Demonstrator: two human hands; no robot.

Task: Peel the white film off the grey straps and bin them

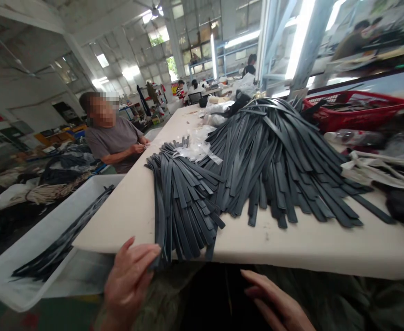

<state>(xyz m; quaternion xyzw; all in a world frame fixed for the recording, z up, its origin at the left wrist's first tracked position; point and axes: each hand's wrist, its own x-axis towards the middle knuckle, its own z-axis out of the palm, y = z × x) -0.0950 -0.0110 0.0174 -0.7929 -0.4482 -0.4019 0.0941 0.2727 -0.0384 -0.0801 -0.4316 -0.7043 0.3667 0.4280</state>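
Note:
My left hand is at the table's front edge, with its thumb apart from the fingers. Its fingertips meet the lower end of the outermost strap in a smaller bundle of flat dark grey straps; no firm grip on it shows. My right hand is below the table edge, over my dark clothing, fingers stretched out and nothing in them. Behind and right of the small bundle lies a much larger heap of similar straps, fanned toward me. Crumpled clear plastic rests on the small bundle's far end.
The cream-topped table has a corner at my left. Beside it, a white bin holds long dark strips. A red basket and pale strips are on the right. A co-worker is at the table's left side.

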